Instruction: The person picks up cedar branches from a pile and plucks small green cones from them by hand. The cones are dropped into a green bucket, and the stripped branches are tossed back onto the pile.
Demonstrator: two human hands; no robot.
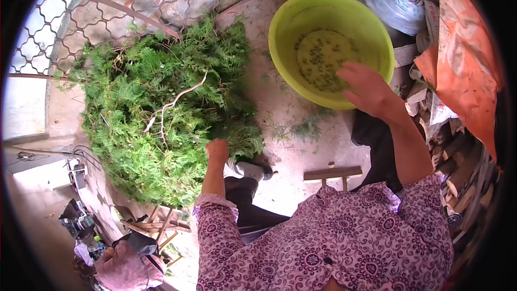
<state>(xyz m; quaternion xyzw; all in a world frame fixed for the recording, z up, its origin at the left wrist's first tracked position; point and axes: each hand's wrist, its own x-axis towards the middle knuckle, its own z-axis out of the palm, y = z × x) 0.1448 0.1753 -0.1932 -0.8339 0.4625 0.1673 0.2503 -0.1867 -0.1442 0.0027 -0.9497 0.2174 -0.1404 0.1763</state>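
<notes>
Left hand: (217,150) drawn in like a fist at the near right edge of the foliage pile (145,129); whether a stem is pinched inside cannot be told.
Right hand: (371,89) fingers parted, over the near right rim of the tub (277,56); nothing seen in its grasp, palm hidden, outline blurred.
Container: one round tub, yellow-green, wide-mouthed, upright on the floor (280,175), to the right of the pile.
Contents: small dark bits (323,56), scattered over the tub bottom in a thin, uneven layer; exact kind too small to tell.
Foliage: one broad heap of feathery green sprays, directly on the floor, well apart from the tub; a bare, forked branch (175,102) lies across its top.
Loose pieces: fine green sprigs (307,127) on the floor between heap and tub, near the tub's lower rim.
Handling, as judged: fingers opened low and well inside the rim keep small bits from scattering; a hold close to the stem end frees a spray without dragging its neighbours.
Second container: white sack (396,0), beyond the tub; contents cannot be told.
Surroundings: wire mesh (107,0) behind the heap; orange sheet (466,70) at right, above stacked wood pieces (468,175).
</notes>
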